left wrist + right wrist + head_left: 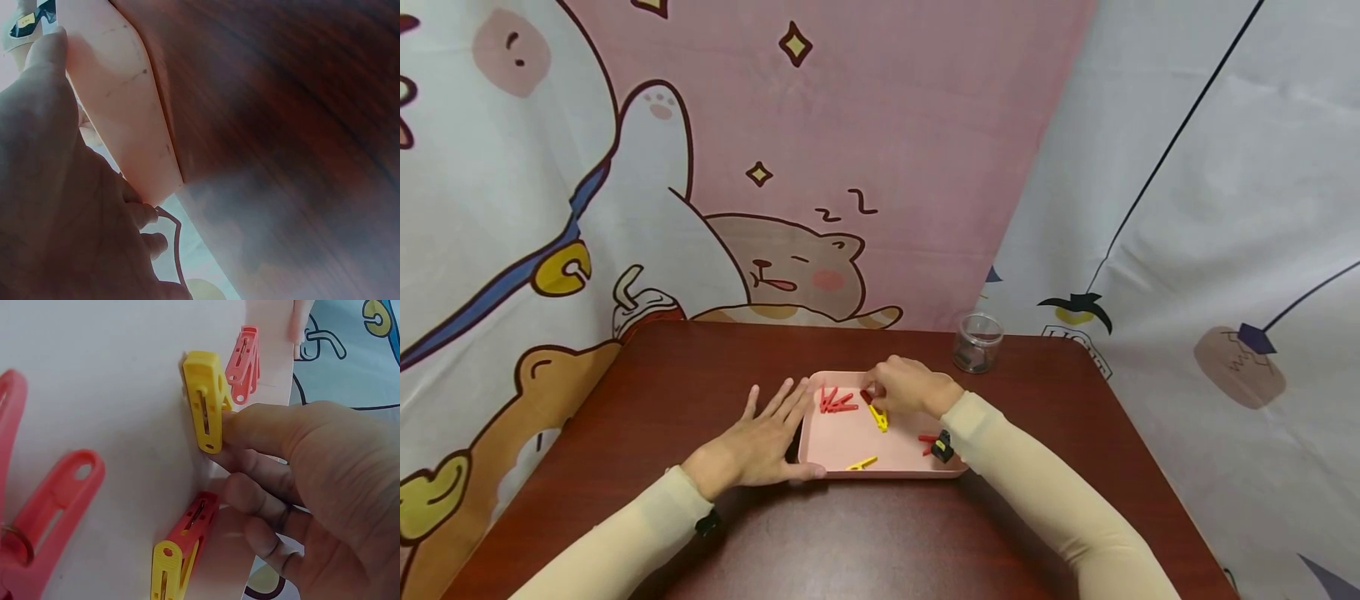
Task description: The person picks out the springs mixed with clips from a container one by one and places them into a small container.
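Note:
My left hand [756,446] lies with fingers spread along the left side of a pink tray [857,475], thumb at its near left corner. Over the tray's far part is my right hand [910,387]. In the right wrist view, its thumb and index finger pinch a yellow clothespin [205,403]; the remaining fingers curl below. Next to these fingers lie a red clothespin [199,515] and a yellow one [165,572], end to end. Pink-red clothespins [835,404] are grouped at the tray's left. Another yellow clothespin [862,462] sits by the near rim.
Behind the tray, to the right, stands a clear jar [977,343] with something dark at its bottom. More red clothespins [928,438] lie under the right wrist. The dark wooden table [880,542] meets a printed cloth backdrop [887,125] at its far edge.

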{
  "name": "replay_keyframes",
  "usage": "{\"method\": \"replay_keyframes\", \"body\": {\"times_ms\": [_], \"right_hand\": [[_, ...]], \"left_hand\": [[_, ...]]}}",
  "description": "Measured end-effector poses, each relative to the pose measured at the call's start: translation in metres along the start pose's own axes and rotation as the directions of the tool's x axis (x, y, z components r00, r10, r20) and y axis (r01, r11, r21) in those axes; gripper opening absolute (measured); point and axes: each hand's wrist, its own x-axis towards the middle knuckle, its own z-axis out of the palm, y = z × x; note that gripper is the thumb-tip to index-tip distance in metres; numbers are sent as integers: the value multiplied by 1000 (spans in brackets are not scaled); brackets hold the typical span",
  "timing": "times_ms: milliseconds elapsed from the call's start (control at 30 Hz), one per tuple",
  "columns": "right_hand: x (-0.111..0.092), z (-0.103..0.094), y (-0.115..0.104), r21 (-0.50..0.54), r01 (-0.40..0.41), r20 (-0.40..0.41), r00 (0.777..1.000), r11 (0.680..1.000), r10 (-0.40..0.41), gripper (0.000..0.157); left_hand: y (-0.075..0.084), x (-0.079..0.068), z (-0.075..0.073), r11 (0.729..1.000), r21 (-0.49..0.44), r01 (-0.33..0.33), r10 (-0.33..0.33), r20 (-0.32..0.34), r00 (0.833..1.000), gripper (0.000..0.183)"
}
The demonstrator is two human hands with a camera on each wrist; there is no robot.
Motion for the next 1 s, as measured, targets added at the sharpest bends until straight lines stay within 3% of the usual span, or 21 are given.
{"method": "replay_keyframes", "body": {"times_ms": [233, 667, 1000], "right_hand": [[-2, 1, -1, 15, 15, -18, 1000, 1000, -15, 14], [-11, -1, 3, 37, -26, -58, 998, 999, 28, 26], [-23, -8, 2, -2, 26, -149, 988, 1000, -26, 28]], "left_hand": [[1, 0, 1, 1000, 2, -2, 2, 0, 1000, 134], [2, 0, -2, 1000, 9, 1, -1, 7, 1000, 135], [3, -1, -2, 1000, 27, -12, 12, 1, 1000, 134]]}}
